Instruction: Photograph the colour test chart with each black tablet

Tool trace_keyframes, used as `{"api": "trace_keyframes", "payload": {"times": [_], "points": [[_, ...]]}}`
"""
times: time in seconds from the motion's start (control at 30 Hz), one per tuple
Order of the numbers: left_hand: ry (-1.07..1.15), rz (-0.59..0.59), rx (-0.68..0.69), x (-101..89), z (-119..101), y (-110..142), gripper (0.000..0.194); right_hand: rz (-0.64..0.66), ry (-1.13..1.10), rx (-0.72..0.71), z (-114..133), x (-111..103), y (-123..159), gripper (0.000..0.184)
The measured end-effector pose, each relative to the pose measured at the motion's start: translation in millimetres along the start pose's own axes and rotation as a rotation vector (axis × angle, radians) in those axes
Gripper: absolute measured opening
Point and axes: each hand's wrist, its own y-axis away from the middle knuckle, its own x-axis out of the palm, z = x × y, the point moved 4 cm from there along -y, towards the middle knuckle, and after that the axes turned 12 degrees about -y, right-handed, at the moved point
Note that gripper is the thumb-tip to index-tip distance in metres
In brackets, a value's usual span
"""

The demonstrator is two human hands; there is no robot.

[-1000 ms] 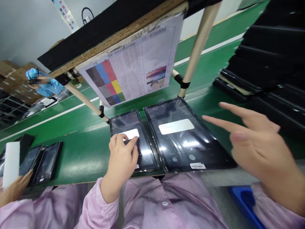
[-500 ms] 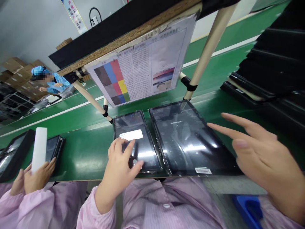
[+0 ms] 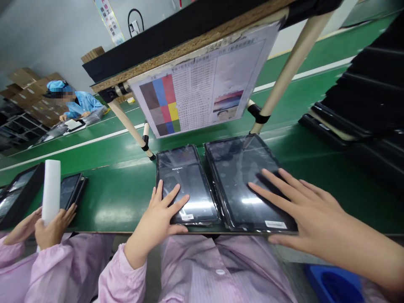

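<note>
Two black tablets in clear film lie side by side on the green bench. On the lower left part of the left tablet rests my left hand, fingers spread over its screen, which shows a small line of white text and a loading ring. My right hand lies spread over the right side of the right tablet, whose screen is dark. A white label is near that tablet's front edge, and a smaller label sits on the left one. Neither hand grips anything.
A frame with a printed colour chart sheet stands behind the tablets. Stacked black trays rise at the right. At left a co-worker's hands hold a white strip beside more devices. A person in blue works across the bench.
My right hand has moved left onto the right tablet and spread out. The left tablet's white pop-up is gone, replaced by small text. The right tablet's shutdown text no longer shows.
</note>
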Motion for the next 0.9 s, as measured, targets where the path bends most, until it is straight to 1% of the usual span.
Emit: {"api": "trace_keyframes", "payload": {"times": [0.07, 0.2, 0.3, 0.5, 0.63, 0.73, 0.83, 0.9], "points": [[-0.003, 0.011, 0.033, -0.2, 2.9, 0.1, 0.087, 0.02, -0.011, 0.022, -2.2, 2.8, 2.4, 0.112], [-0.026, 0.064, 0.057, -2.2, 3.1, -0.9, 0.08, 0.056, -0.055, 0.056, -5.9, 7.2, 3.5, 0.11], [-0.042, 0.073, 0.082, -5.8, 2.2, -1.1, 0.077, 0.079, -0.06, 0.071, -7.2, 8.9, 4.1, 0.108], [-0.081, 0.006, 0.203, -15.8, 8.2, 2.6, 0.08, 0.106, -0.052, 0.105, -8.1, 9.7, 5.3, 0.103], [-0.091, 0.008, 0.265, -20.4, 13.0, 7.1, 0.074, 0.102, -0.047, 0.121, -7.3, 9.1, 5.2, 0.1], [-0.089, -0.011, 0.263, -17.8, 14.3, 8.4, 0.071, 0.084, -0.044, 0.107, -7.7, 8.8, 5.1, 0.099], [-0.057, -0.084, 0.221, -11.4, 13.6, 6.8, 0.07, 0.058, -0.063, 0.076, -10.6, 12.0, 5.7, 0.096], [-0.041, -0.135, 0.201, -5.7, 11.9, 6.4, 0.07, 0.044, -0.086, 0.108, -15.6, 16.8, 6.4, 0.1]]}}
